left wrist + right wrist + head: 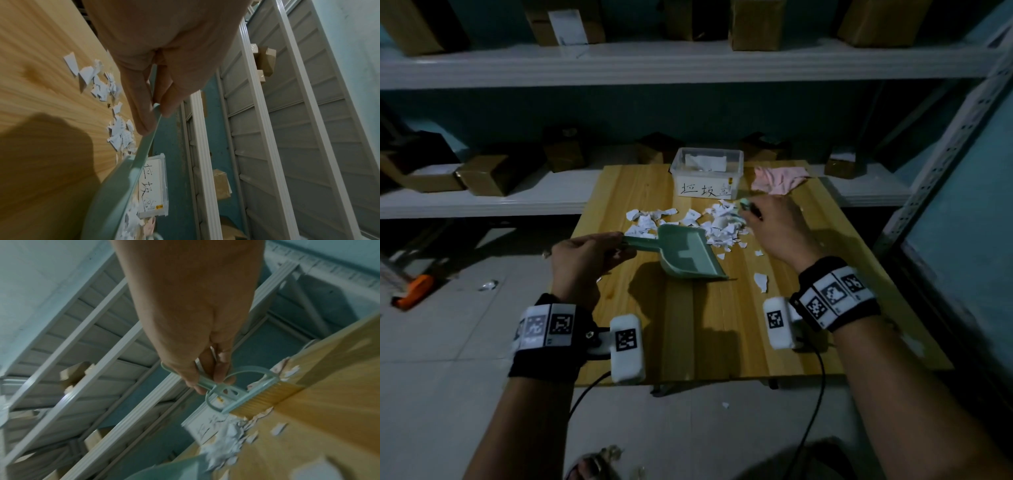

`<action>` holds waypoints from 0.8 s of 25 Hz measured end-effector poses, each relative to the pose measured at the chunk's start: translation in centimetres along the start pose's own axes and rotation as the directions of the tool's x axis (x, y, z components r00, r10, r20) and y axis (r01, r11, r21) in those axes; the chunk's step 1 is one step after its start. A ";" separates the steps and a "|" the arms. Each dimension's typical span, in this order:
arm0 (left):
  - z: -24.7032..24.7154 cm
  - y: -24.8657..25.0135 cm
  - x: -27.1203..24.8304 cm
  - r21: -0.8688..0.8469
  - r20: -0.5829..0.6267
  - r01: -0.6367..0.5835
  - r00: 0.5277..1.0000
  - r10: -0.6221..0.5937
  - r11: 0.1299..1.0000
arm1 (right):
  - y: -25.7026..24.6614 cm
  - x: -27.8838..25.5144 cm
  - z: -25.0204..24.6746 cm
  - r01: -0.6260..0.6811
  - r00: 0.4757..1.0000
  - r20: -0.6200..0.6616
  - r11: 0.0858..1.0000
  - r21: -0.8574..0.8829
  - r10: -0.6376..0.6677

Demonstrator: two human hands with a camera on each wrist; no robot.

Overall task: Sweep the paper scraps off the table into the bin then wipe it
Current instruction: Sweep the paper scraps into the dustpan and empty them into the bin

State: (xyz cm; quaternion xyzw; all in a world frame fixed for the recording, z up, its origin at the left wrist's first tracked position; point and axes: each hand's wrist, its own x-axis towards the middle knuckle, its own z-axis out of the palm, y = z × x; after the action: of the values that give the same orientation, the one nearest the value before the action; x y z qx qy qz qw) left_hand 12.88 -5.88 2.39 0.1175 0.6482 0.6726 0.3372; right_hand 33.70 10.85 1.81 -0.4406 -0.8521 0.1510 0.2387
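Torn white paper scraps point(709, 224) lie heaped in the middle of the wooden table point(698, 329). My left hand point(589, 253) grips the handle of a green dustpan point(686, 253), whose mouth faces the heap; that handle point(144, 146) runs out from between my fingers. My right hand point(774, 226) holds a small green brush point(244, 394) by its handle, its pale bristles point(265, 397) down on the table at the right side of the scraps point(226, 444). A clear plastic bin point(707, 173) with a handwritten label stands behind the heap. A pink cloth point(777, 180) lies right of the bin.
Loose scraps point(761, 281) lie apart on the table's right half. White shelves point(482, 198) with cardboard boxes run behind and left of the table. A metal rack upright point(941, 161) stands close on the right. An orange tool point(412, 291) and bits of paper lie on the tiled floor.
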 end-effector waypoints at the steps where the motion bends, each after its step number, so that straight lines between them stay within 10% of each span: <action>1: 0.1 0.0 0.1 -0.003 0.005 -0.001 1.000 0.001 1.000 | -0.4 0.0 0.3 0.037 0.999 0.016 0.999 0.005 -0.037; 20: 1.5 -0.7 0.2 -0.025 0.073 0.054 0.996 -0.052 0.998 | -2.4 -1.0 -0.7 0.018 0.997 -0.072 0.947 0.321 0.005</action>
State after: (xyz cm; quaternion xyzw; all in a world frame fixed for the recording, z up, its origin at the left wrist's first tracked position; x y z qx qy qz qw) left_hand 13.86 -4.63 1.87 0.1199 0.6294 0.6674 0.3796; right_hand 32.89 8.68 3.25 -0.3981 -0.8085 0.2711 0.3382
